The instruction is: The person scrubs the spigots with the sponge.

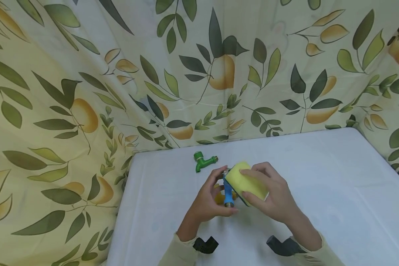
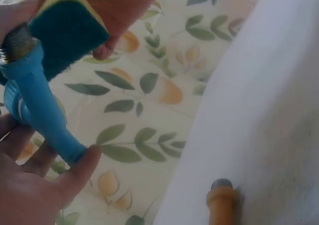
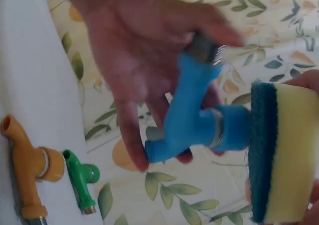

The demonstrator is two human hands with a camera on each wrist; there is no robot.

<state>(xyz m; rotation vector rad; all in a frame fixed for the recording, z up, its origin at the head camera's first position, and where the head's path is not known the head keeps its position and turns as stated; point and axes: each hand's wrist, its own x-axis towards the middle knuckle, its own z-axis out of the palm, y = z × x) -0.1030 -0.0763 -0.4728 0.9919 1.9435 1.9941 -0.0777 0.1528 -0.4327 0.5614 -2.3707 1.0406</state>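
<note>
My left hand point(image 1: 206, 201) holds a blue plastic tap point(image 1: 228, 192) by its two ends, thumb at the threaded metal inlet and fingertips at the spout. In my right hand point(image 1: 279, 195) is a sponge point(image 1: 244, 181), yellow foam on one side and a dark green scouring pad on the other. The right wrist view shows the scouring side of the sponge point(image 3: 294, 150) right at the round handle of the blue tap point(image 3: 187, 110). Fingers and thumb pinch the foam from behind, partly out of that view.
On the white-covered table point(image 1: 319, 177) lie a green tap point(image 1: 204, 162), beyond the left hand, and an orange tap point(image 3: 30, 165), partly hidden behind the hand in the head view. A leaf-and-fruit patterned curtain point(image 1: 199, 111) hangs along the table's far and left edges.
</note>
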